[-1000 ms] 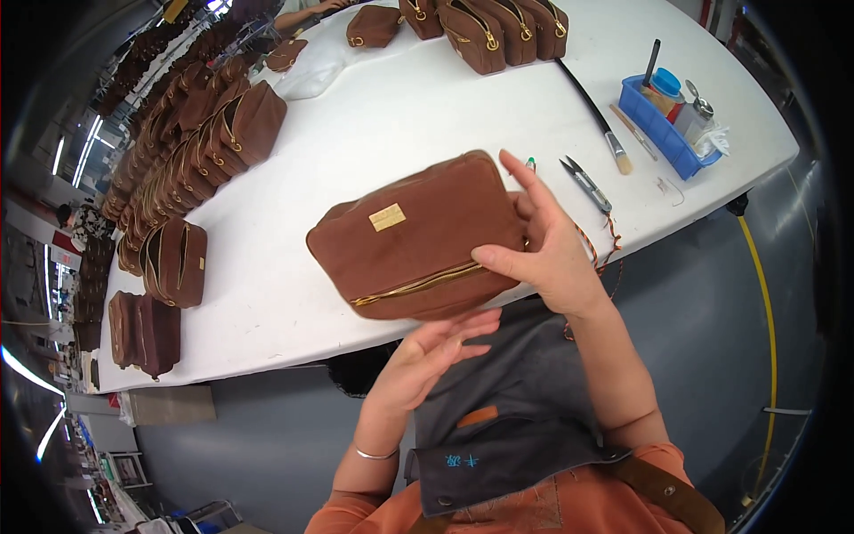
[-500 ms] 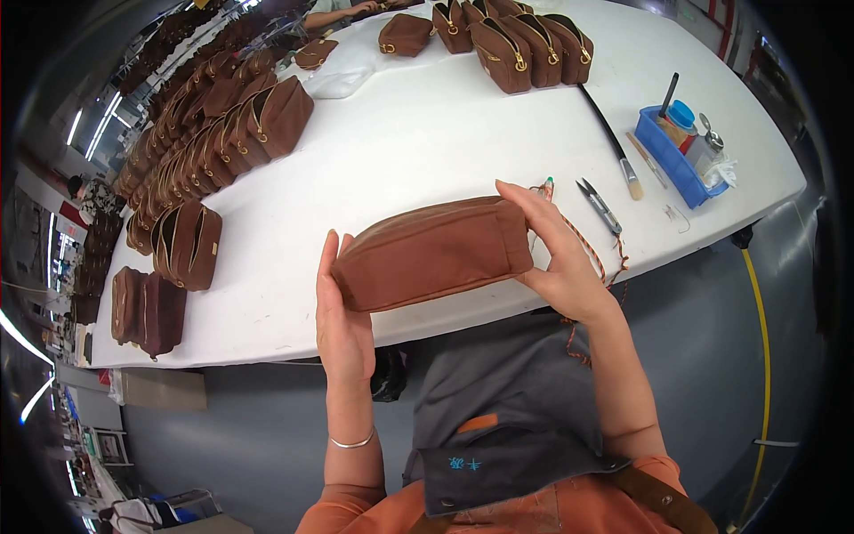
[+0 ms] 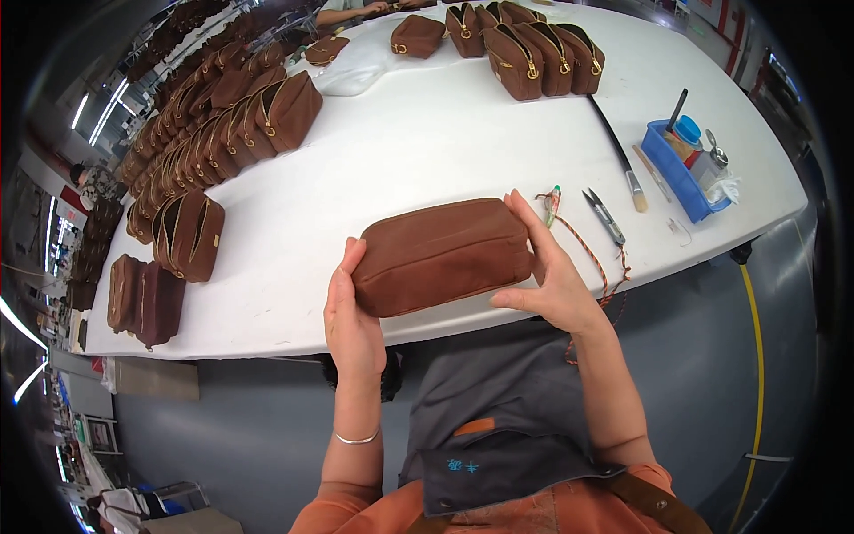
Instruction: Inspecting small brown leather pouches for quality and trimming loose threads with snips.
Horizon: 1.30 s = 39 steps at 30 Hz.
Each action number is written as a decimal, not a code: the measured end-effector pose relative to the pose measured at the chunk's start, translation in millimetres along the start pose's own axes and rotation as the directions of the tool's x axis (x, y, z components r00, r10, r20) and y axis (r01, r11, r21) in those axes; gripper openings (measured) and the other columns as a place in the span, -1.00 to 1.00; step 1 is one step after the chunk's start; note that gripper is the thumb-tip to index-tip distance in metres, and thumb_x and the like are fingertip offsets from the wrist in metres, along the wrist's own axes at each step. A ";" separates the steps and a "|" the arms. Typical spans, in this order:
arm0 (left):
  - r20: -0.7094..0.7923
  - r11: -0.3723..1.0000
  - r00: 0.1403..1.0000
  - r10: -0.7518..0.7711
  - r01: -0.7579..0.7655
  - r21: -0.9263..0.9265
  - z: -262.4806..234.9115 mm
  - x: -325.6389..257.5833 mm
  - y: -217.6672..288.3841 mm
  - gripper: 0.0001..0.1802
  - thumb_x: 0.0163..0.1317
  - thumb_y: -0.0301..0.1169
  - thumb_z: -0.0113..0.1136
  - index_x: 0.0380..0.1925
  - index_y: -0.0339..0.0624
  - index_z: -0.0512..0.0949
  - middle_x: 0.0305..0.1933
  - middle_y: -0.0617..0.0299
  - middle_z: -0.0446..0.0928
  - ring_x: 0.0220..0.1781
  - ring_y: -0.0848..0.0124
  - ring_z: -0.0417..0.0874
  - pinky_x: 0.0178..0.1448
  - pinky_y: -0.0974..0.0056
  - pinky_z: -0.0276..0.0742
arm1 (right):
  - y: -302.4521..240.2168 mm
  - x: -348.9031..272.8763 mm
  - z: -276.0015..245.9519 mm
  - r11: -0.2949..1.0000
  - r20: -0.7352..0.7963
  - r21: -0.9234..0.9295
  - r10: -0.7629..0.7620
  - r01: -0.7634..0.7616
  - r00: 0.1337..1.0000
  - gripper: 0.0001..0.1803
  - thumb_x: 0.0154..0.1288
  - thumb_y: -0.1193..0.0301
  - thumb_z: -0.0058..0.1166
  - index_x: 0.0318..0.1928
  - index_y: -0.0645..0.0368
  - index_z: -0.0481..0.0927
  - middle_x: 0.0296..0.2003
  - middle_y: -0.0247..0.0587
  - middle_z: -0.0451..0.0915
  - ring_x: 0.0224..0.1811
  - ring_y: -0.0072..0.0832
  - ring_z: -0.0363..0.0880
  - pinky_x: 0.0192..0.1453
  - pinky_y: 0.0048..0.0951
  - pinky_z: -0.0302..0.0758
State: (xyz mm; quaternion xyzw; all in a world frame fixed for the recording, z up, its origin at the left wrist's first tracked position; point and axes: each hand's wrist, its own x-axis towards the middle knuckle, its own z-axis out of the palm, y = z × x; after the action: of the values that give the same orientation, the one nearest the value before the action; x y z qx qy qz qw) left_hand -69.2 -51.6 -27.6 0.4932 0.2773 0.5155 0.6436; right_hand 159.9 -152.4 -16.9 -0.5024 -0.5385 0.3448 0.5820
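A brown leather pouch (image 3: 442,255) is held up between my two hands over the near edge of the white table, one broad face turned up toward me. My left hand (image 3: 352,311) grips its left end, fingers along the side. At the right end, my right hand (image 3: 553,271) presses with its fingers on the far corner, while the thumb sticks out below the pouch. Just right of that hand lie thread snips (image 3: 605,218) on an orange-and-black cord (image 3: 592,252), beside a small green-and-white tool (image 3: 553,205).
Long rows of brown pouches (image 3: 289,111) fill the table's left side. More pouches (image 3: 556,60) stand at the far edge, near another person's arm (image 3: 351,12). A brush (image 3: 636,191) and a blue tray (image 3: 680,169) of bottles are at the right. Two pouches (image 3: 160,303) sit near left.
The pouch has been tilted so more of its upper face shows. Both hands have shifted with it, and my right thumb has come off its lower edge.
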 end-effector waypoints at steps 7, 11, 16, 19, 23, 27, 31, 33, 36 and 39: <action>-0.021 0.918 0.961 -0.275 0.256 -0.302 -1.0 -0.5 2.5 -0.32 0.42 -0.39 -0.01 0.46 -0.34 0.05 0.46 -0.01 0.23 0.49 0.22 0.25 0.50 0.11 0.23 | 17.9 -6.1 2.4 0.926 -0.134 0.361 0.169 -0.110 0.976 0.09 0.19 0.28 0.37 0.51 0.35 -0.09 0.48 0.04 0.07 0.56 -0.21 -0.01 0.56 -0.25 0.05; 0.057 0.910 0.972 -0.229 0.235 -0.342 -6.0 -6.4 1.4 -0.22 0.32 -0.52 0.05 0.50 -0.28 -0.03 0.50 0.00 0.16 0.52 0.18 0.20 0.53 0.08 0.17 | 10.7 -8.2 1.0 0.842 -0.090 0.528 0.189 -0.114 0.978 0.00 0.20 0.45 0.26 0.51 0.37 -0.08 0.50 0.08 -0.01 0.58 -0.20 -0.06 0.55 -0.28 0.02; 0.207 0.959 0.972 -0.114 0.162 -0.232 -3.2 -8.4 2.1 -0.01 0.13 -0.60 0.17 0.54 -0.16 -0.11 0.56 0.00 0.01 0.60 0.18 0.03 0.59 0.08 0.00 | 9.4 -11.2 -4.1 0.812 -0.079 0.571 0.198 -0.119 0.977 -0.04 0.15 0.57 0.16 0.51 0.37 -0.07 0.50 0.09 -0.03 0.58 -0.22 -0.07 0.54 -0.28 0.03; 0.289 0.983 0.956 -0.046 0.095 -0.159 -4.4 -5.4 2.6 0.04 0.08 -0.60 0.22 0.54 -0.18 -0.12 0.56 0.01 0.00 0.60 0.18 0.02 0.59 0.10 -0.02 | 15.2 -11.7 -3.5 0.837 -0.135 0.531 0.236 -0.130 0.962 -0.03 0.16 0.53 0.21 0.51 0.35 -0.05 0.49 0.05 0.01 0.56 -0.23 -0.02 0.54 -0.29 0.04; 0.304 0.982 0.951 -0.048 0.100 -0.158 -2.4 -4.0 10.2 0.05 0.09 -0.61 0.24 0.54 -0.18 -0.12 0.55 0.03 0.03 0.59 0.19 0.05 0.58 0.12 0.00 | 18.5 -11.3 -1.6 0.826 -0.138 0.546 0.252 -0.139 0.958 0.00 0.12 0.51 0.31 0.50 0.30 0.02 0.46 0.04 0.08 0.53 -0.24 0.06 0.53 -0.28 0.07; 0.255 0.990 0.965 -0.068 0.096 -0.099 -0.7 -3.3 15.1 -0.04 0.18 -0.53 0.28 0.52 -0.20 -0.04 0.52 0.05 0.12 0.55 0.24 0.14 0.56 0.14 0.06 | 17.7 -10.9 -0.7 0.857 -0.169 0.508 0.201 -0.089 0.965 0.03 0.04 0.55 0.38 0.50 0.23 0.09 0.45 -0.01 0.15 0.51 -0.27 0.10 0.53 -0.28 0.08; 0.255 0.996 0.963 -0.089 0.089 0.013 -2.2 -1.2 16.9 -0.14 0.21 -0.46 0.33 0.47 -0.22 0.12 0.47 0.08 0.22 0.47 0.30 0.29 0.51 0.19 0.18 | 12.9 -9.1 -1.9 0.873 -0.179 0.483 0.171 -0.064 0.969 0.05 0.00 0.57 0.40 0.50 0.19 0.09 0.46 -0.04 0.16 0.51 -0.29 0.10 0.53 -0.28 0.08; 0.263 0.996 0.960 -0.093 0.086 0.039 -6.0 0.9 18.0 -0.15 0.20 -0.45 0.35 0.46 -0.23 0.16 0.45 0.09 0.25 0.44 0.31 0.33 0.49 0.21 0.21 | 13.0 -7.7 -2.6 0.906 -0.172 0.422 0.102 -0.021 0.980 0.07 -0.02 0.58 0.41 0.50 0.18 0.10 0.46 -0.05 0.16 0.52 -0.29 0.09 0.54 -0.28 0.08; 0.299 0.991 0.948 -0.105 0.077 0.107 -9.6 3.8 22.5 -0.18 0.17 -0.45 0.39 0.41 -0.25 0.22 0.42 0.09 0.31 0.40 0.33 0.39 0.45 0.23 0.27 | 6.3 -5.5 -4.8 0.939 -0.154 0.343 0.031 0.024 0.988 0.07 -0.01 0.60 0.40 0.51 0.18 0.08 0.46 -0.03 0.16 0.53 -0.29 0.08 0.54 -0.27 0.08; 0.337 0.988 0.936 -0.098 0.049 0.149 -11.2 7.2 24.2 -0.21 0.12 -0.45 0.43 0.35 -0.28 0.29 0.40 0.08 0.34 0.38 0.33 0.41 0.43 0.21 0.31 | 3.9 -4.1 -6.3 0.920 -0.135 0.387 -0.010 0.062 0.991 0.08 0.01 0.61 0.38 0.51 0.18 0.04 0.46 -0.03 0.15 0.53 -0.29 0.09 0.55 -0.27 0.07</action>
State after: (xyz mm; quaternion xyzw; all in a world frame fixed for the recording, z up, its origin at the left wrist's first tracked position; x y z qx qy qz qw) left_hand -86.0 -41.4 -8.2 0.6083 0.2142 0.3766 0.6651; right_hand 165.9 -156.6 -21.2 -0.3879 -0.4290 0.4010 0.7105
